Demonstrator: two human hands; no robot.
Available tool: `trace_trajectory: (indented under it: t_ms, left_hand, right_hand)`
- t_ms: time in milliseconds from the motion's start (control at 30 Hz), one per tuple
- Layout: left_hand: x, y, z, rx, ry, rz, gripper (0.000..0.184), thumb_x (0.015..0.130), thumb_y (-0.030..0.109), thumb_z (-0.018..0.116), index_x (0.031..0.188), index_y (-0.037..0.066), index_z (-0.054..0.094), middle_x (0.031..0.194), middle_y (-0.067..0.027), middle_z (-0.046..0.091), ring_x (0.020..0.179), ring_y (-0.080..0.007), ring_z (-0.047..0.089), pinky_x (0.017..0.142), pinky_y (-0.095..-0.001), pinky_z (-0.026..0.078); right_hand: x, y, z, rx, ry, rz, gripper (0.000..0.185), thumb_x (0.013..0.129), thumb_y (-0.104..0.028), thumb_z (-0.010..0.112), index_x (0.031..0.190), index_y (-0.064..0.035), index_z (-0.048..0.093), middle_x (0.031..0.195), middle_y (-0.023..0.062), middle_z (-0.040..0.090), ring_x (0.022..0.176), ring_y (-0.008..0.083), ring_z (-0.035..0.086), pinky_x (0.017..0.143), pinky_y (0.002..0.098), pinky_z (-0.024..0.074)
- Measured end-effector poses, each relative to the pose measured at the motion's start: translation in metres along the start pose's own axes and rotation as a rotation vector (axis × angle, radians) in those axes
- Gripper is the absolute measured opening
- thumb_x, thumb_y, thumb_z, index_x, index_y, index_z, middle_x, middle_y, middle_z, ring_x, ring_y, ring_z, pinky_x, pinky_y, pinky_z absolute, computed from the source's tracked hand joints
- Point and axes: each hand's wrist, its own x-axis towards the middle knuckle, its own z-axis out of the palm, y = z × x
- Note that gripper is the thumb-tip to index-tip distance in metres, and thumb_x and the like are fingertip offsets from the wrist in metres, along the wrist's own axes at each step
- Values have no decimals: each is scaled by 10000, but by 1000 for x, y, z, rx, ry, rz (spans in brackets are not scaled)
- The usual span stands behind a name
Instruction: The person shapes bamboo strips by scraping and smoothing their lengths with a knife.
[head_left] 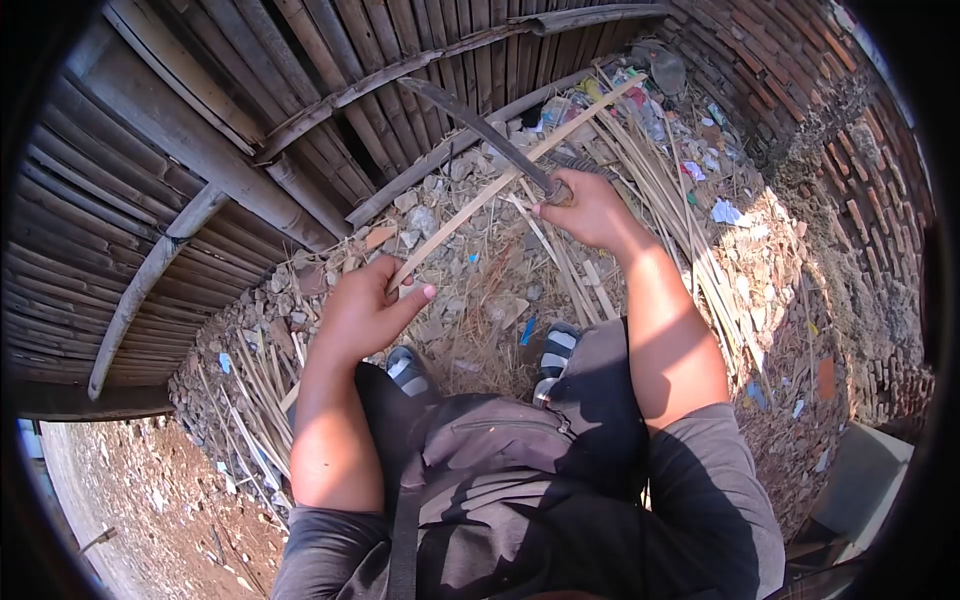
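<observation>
My left hand [362, 308] is closed around the near end of a long, pale bamboo strip [460, 219]. The strip slants away up and to the right, its far end over the rubble near the fence. In my right hand [590, 212] is the handle of a machete [477, 124], its long dark blade pointing up and left, with a slight curve at the tip. Blade and strip cross just beyond my right hand; whether they touch I cannot tell. My left thumb sticks out toward the right.
Bundles of split bamboo strips [680, 215] lie at right, more strips [262, 400] at lower left. Stones and litter cover the ground around my sandalled feet. A bamboo fence [200, 120] stands at left and ahead, a brick wall [800, 80] at right, a grey block [868, 475] at lower right.
</observation>
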Motion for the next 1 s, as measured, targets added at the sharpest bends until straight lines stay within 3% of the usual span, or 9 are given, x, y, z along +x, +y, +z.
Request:
trace_trajectory:
  t_ms: [200, 333, 500, 600, 800, 933, 1000]
  left_hand:
    - [2, -3, 5, 1, -22, 9, 365, 909, 322, 840, 951, 3, 667, 704, -23, 596, 666, -97, 535, 600, -314, 445]
    - [1, -10, 4, 4, -15, 21, 363, 910, 326, 838, 946, 7, 669, 689, -27, 590, 656, -101, 534, 600, -315, 444]
    - [1, -8, -1, 8, 7, 51, 362, 908, 329, 838, 945, 11, 669, 673, -24, 580, 640, -107, 533, 595, -318, 440]
    - [1, -4, 1, 24, -6, 21, 363, 910, 332, 835, 956, 9, 675, 670, -24, 578, 638, -110, 531, 589, -321, 438]
    - [1, -4, 4, 56, -11, 13, 367, 912, 331, 836, 987, 4, 687, 692, -34, 608, 634, -109, 542, 586, -324, 446]
    - [2, -13, 4, -15, 2, 34, 348, 921, 313, 831, 984, 4, 685, 716, -30, 628, 653, -101, 555, 602, -313, 459]
    - [2, -16, 2, -105, 18, 17, 338, 927, 304, 827, 986, 4, 683, 725, -24, 632, 670, -96, 559, 614, -306, 463]
  right_hand:
    - [-11, -46, 24, -240, -234, -254, 432, 855, -357, 805, 1186, -93, 715, 1026, 231, 736, 1025, 450, 694, 886, 506, 559]
    - [-1, -32, 16, -114, -221, -227, 421, 845, -349, 815, 1150, -73, 728, 1017, 235, 735, 1012, 434, 705, 882, 490, 554]
    - [6, 3, 5, 17, 41, -18, 470, 844, -340, 826, 1208, -61, 726, 1094, 242, 742, 1055, 406, 710, 935, 447, 547]
    - [-2, -8, 7, -54, 40, -22, 456, 856, -332, 810, 1221, -74, 721, 1102, 229, 742, 1070, 412, 705, 936, 465, 549]
    - [-10, -54, 25, -272, -275, -173, 436, 864, -316, 790, 1247, -121, 711, 1110, 216, 738, 1089, 431, 687, 919, 513, 550]
    - [-4, -47, 19, -246, -283, -181, 440, 857, -328, 802, 1234, -116, 724, 1057, 229, 743, 1049, 421, 706, 904, 499, 556]
    - [2, -21, 14, -107, -136, -76, 456, 852, -343, 811, 1231, -104, 725, 1038, 229, 746, 1023, 417, 714, 897, 488, 557]
